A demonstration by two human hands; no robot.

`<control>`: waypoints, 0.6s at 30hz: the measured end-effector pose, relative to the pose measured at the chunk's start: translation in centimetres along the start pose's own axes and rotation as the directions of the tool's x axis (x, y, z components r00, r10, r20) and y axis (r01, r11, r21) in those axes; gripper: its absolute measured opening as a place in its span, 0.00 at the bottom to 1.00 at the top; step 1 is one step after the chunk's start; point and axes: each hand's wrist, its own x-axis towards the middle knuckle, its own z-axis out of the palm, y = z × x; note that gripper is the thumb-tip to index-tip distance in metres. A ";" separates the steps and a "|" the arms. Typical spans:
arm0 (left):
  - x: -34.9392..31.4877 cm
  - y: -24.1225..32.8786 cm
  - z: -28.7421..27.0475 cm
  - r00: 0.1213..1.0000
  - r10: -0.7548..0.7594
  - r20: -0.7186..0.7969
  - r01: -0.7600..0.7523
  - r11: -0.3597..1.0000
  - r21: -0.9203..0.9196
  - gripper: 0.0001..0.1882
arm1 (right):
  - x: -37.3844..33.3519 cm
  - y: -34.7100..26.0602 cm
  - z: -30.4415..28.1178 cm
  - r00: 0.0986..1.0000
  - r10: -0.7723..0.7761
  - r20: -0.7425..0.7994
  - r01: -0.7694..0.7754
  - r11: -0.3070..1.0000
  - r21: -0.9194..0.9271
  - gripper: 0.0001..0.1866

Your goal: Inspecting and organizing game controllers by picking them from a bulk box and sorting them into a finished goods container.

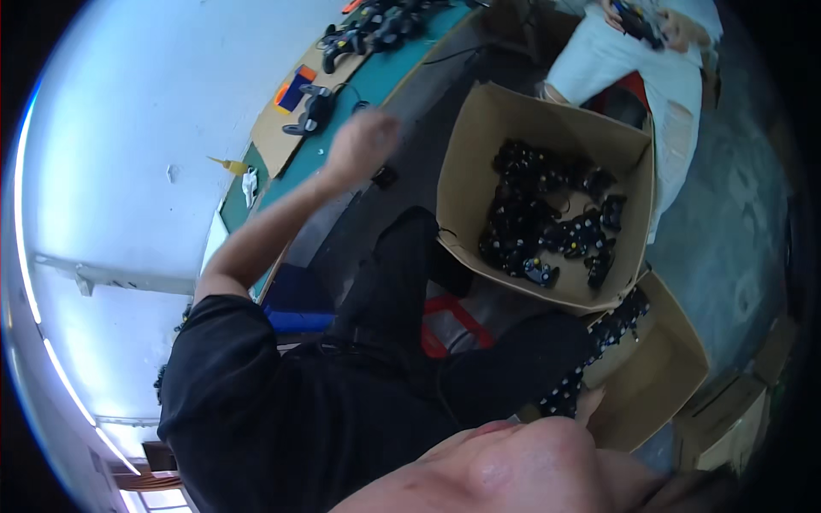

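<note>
My left hand (pixel 366 145) is raised beside the edge of the green workbench (pixel 301 190), its fingers curled but blurred by motion. I cannot make out anything in it. Closest to it on the bench lies a black game controller (pixel 313 111) with a cable, resting on a cardboard sheet (pixel 272 141). My right hand (pixel 589 403) shows only in part at the lower right, inside a cardboard box (pixel 663 372) beside a stack of black controllers (pixel 563 395). Its fingers are hidden.
A large open carton (pixel 472 162) before me holds many loose black controllers (pixel 523 209). Opposite, a person in white trousers (pixel 599 47) holds a controller (pixel 640 26). More controllers (pixel 385 26) crowd the bench's far end. A yellow bottle (pixel 231 165) and red stool (pixel 462 321) are nearby.
</note>
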 end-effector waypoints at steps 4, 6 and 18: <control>1.9 -15.2 -7.0 0.958 -0.151 -0.244 0.223 0.926 0.304 0.17 | -1.7 -7.2 -3.2 0.988 0.059 -0.140 -0.056 0.998 0.029 0.28; 4.1 -18.8 -8.6 0.821 -0.568 0.062 0.519 0.787 0.333 0.30 | -3.3 -10.9 -5.9 0.966 0.101 -0.237 -0.079 0.992 0.102 0.24; -5.4 -15.4 -10.0 0.933 -0.290 -0.214 0.248 0.948 -0.200 0.37 | -7.9 -67.7 -23.0 0.508 -0.638 -0.579 0.858 0.436 0.272 0.17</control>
